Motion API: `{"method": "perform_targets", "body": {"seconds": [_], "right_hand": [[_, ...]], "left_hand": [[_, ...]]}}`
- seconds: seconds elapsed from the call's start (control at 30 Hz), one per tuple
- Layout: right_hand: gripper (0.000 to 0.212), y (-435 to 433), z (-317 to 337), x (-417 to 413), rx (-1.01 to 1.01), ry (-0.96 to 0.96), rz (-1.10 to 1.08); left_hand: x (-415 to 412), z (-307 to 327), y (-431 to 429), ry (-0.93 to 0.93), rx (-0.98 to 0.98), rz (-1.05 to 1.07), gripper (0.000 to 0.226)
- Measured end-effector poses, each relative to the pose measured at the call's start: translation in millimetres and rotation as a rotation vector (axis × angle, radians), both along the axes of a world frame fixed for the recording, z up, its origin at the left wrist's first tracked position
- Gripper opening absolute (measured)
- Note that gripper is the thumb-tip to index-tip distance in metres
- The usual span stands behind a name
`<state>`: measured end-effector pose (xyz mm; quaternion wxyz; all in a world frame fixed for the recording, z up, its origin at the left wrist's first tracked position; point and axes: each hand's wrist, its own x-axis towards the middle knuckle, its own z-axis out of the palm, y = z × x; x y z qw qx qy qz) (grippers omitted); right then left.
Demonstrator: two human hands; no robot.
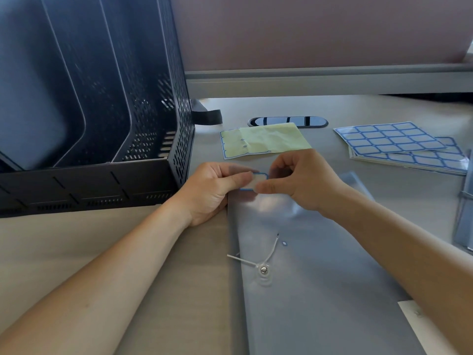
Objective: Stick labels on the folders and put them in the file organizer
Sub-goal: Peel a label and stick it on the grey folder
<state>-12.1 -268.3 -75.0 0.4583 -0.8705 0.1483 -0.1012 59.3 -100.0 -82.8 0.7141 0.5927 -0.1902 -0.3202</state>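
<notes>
A grey translucent folder with a string-and-button clasp lies flat on the desk in front of me. A small white label with a blue border sits at the folder's far left corner. My left hand pinches the label's left side with thumb and fingers. My right hand pinches its right side, thumb on the lower right corner. The black perforated file organizer stands at the left, its slots holding no folders that I can see.
A used yellow-green backing sheet lies beyond my hands. Sheets of blue-bordered labels are stacked at the right. More grey folders sit at the right edge. A cable grommet and a partition wall are at the back.
</notes>
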Motion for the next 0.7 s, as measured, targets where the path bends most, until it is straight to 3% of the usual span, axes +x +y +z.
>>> {"method": "perform_targets", "body": {"seconds": [0.17, 0.3, 0.43, 0.53, 0.63, 0.7], "right_hand": [[0.024, -5.1, 8.1, -4.2, 0.137, 0.005, 0.053], [0.026, -6.1, 5.9, -1.0, 0.102, -0.017, -0.010], [0.029, -9.0, 0.1, 1.3, -0.019, -0.044, -0.055], [0.025, -10.0, 1.2, 0.0, -0.099, -0.021, -0.046], [0.033, -19.3, 15.7, -6.4, -0.194, 0.017, -0.035], [0.037, -34.5, 27.2, -13.1, -0.245, 0.050, -0.036]], "left_hand": [[0.8, -3.9, -1.4, -0.062, -0.010, -0.007, 0.017], [1.4, -3.2, 0.0, 0.009, -0.069, -0.038, 0.018], [4.0, -7.7, -1.7, -0.072, -0.023, -0.023, 0.033], [4.6, -11.2, -5.4, -0.110, 0.002, 0.046, 0.030], [2.3, -14.4, -8.3, -0.292, 0.146, 0.125, 0.013], [0.8, -17.8, -9.9, -0.511, 0.297, 0.187, 0.016]]}}
